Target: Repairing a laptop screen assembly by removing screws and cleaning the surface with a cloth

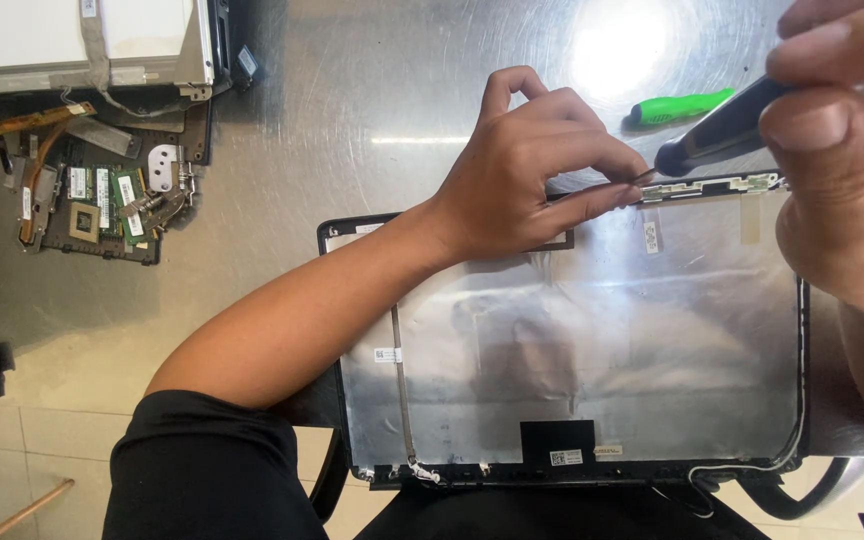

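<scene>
Head view: lid shell (pixel 592 350) beneath both hands (pixel 532 170).

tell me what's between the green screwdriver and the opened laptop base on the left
In the head view, bare steel table fills most of the stretch from the green screwdriver to the laptop base; only the raised fingers of the left hand cross it.
</scene>
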